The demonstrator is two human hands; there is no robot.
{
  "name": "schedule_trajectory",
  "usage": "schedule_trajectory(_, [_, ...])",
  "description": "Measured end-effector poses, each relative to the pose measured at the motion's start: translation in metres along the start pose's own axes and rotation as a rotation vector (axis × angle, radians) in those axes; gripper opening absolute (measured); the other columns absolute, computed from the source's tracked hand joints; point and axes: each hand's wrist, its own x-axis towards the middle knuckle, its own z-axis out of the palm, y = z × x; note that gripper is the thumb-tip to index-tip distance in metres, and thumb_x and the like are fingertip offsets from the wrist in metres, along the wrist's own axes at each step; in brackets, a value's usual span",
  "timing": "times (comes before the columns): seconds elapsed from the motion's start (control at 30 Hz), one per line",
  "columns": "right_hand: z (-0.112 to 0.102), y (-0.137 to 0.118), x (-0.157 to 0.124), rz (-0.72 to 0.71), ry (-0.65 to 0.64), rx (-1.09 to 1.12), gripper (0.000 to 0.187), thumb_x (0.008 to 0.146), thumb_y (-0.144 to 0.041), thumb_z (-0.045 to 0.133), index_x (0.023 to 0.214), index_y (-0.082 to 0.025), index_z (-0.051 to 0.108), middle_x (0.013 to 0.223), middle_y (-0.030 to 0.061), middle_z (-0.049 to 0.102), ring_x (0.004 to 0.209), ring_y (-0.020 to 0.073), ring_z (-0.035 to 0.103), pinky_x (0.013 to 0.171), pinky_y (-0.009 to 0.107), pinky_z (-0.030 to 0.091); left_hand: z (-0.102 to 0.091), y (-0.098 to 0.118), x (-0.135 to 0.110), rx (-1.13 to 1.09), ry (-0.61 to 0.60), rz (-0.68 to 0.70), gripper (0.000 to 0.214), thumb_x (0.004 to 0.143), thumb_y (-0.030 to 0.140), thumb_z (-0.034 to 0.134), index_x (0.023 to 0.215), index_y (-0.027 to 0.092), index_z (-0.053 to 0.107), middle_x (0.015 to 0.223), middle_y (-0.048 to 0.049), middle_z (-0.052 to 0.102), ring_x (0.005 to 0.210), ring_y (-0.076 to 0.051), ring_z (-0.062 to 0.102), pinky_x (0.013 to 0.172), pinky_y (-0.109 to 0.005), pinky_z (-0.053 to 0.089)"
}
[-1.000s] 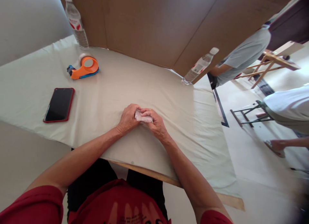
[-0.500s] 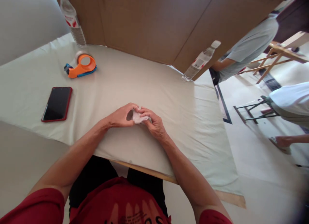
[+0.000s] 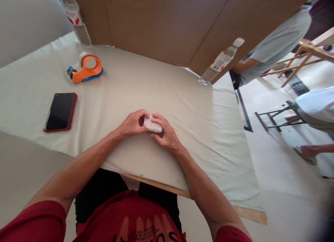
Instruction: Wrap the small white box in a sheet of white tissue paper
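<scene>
A small, pale white wrapped bundle (image 3: 152, 126) is held between my hands just above the covered table, near its front edge. My left hand (image 3: 132, 124) pinches its left end between thumb and fingertips, leaving a gap inside the curl of the fingers. From the other side, my right hand (image 3: 168, 135) curves round the right end. Its fingertips rest on the far edge, while the thumb lies by the near edge. What is inside the wrapping cannot be seen.
A red-cased phone (image 3: 60, 112) and an orange tape dispenser (image 3: 87, 70) lie to the left. Two water bottles, one at the left (image 3: 75, 21) and one at the right (image 3: 221, 62), stand by a tall cardboard panel (image 3: 161, 26). Other people (image 3: 284, 41) are beyond the table's right side.
The white bundle now shows a smoother, more compact, longer face. My right thumb has shifted down and away from its top surface. The view has moved slightly.
</scene>
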Motion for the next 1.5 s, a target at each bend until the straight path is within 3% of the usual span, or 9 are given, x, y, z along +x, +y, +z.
schedule_trajectory(0.2, [0.003,-0.004,0.002,0.344,0.052,0.352,0.056,0.077,-0.049,0.078,0.124,-0.024,0.059,0.117,0.0091,0.070,0.108,0.0252,0.067,0.095,0.041,0.054,0.000,0.013,0.001,-0.161,0.001,-0.318,0.029,0.076,0.044,0.067,0.083,0.018,0.057,0.064,0.0019,0.061,0.054,-0.013,0.058,0.052,-0.024,0.046])
schedule_trajectory(0.33, [0.003,-0.010,0.006,0.499,0.082,0.618,0.054,0.072,-0.051,0.082,0.114,-0.024,0.062,0.110,0.0060,0.073,0.091,0.0212,0.070,0.083,0.037,0.058,-0.005,0.019,0.003,-0.136,-0.053,-0.264,0.040,0.079,0.056,0.064,0.077,0.016,0.058,0.063,0.0022,0.058,0.055,-0.011,0.054,0.051,-0.022,0.040])
schedule_trajectory(0.43, [0.000,-0.012,0.007,0.559,0.082,0.703,0.052,0.073,-0.053,0.081,0.111,-0.022,0.065,0.101,0.0054,0.075,0.080,0.0194,0.071,0.079,0.037,0.058,-0.009,0.021,0.003,-0.197,-0.130,-0.239,0.045,0.076,0.057,0.069,0.084,0.014,0.063,0.078,-0.0023,0.066,0.070,-0.015,0.061,0.060,-0.023,0.044])
schedule_trajectory(0.6, [0.000,-0.016,0.006,0.534,0.085,0.652,0.052,0.076,-0.056,0.077,0.115,-0.022,0.065,0.094,0.0042,0.075,0.082,0.0199,0.070,0.079,0.035,0.056,-0.007,0.021,0.002,-0.480,-0.348,-0.312,0.056,0.073,0.046,0.079,0.117,0.013,0.067,0.101,-0.0099,0.074,0.097,-0.024,0.068,0.084,-0.032,0.053])
schedule_trajectory(0.77, [0.005,-0.016,0.003,0.511,0.094,0.415,0.053,0.083,-0.058,0.069,0.120,-0.022,0.061,0.095,0.0046,0.071,0.085,0.0196,0.067,0.079,0.035,0.054,-0.003,0.018,0.003,-0.541,-0.285,-0.383,0.059,0.068,0.034,0.083,0.121,0.014,0.067,0.109,-0.0109,0.075,0.100,-0.024,0.070,0.088,-0.035,0.054])
schedule_trajectory(0.9, [0.004,-0.014,0.000,0.397,0.239,0.152,0.061,0.084,-0.061,0.065,0.131,-0.024,0.053,0.119,0.0096,0.064,0.097,0.0220,0.063,0.088,0.040,0.052,-0.001,0.018,0.003,-0.592,-0.239,-0.432,0.057,0.063,0.029,0.084,0.116,0.013,0.068,0.102,-0.0089,0.076,0.095,-0.022,0.070,0.087,-0.033,0.054])
schedule_trajectory(1.0, [0.002,-0.015,-0.002,0.272,0.310,-0.061,0.053,0.085,-0.058,0.064,0.127,-0.026,0.056,0.129,0.0120,0.058,0.114,0.0274,0.058,0.101,0.047,0.048,-0.002,0.017,0.003,-0.593,-0.224,-0.432,0.057,0.064,0.028,0.084,0.116,0.013,0.067,0.099,-0.0082,0.075,0.091,-0.020,0.071,0.085,-0.033,0.054])
schedule_trajectory(1.13, [0.000,-0.016,-0.003,0.197,0.223,-0.108,0.045,0.087,-0.055,0.064,0.122,-0.027,0.059,0.145,0.0131,0.048,0.138,0.0324,0.044,0.115,0.054,0.036,-0.003,0.017,0.001,-0.574,-0.264,-0.379,0.057,0.067,0.030,0.084,0.119,0.015,0.064,0.105,-0.0084,0.073,0.094,-0.020,0.070,0.085,-0.033,0.055])
schedule_trajectory(1.5, [-0.003,-0.013,0.000,0.246,0.038,0.008,0.042,0.088,-0.060,0.061,0.111,-0.024,0.065,0.147,0.0137,0.050,0.147,0.0320,0.037,0.118,0.052,0.032,-0.004,0.014,-0.002,-0.462,-0.392,-0.321,0.042,0.075,0.023,0.075,0.115,0.016,0.062,0.089,-0.0029,0.071,0.086,-0.018,0.069,0.076,-0.028,0.052])
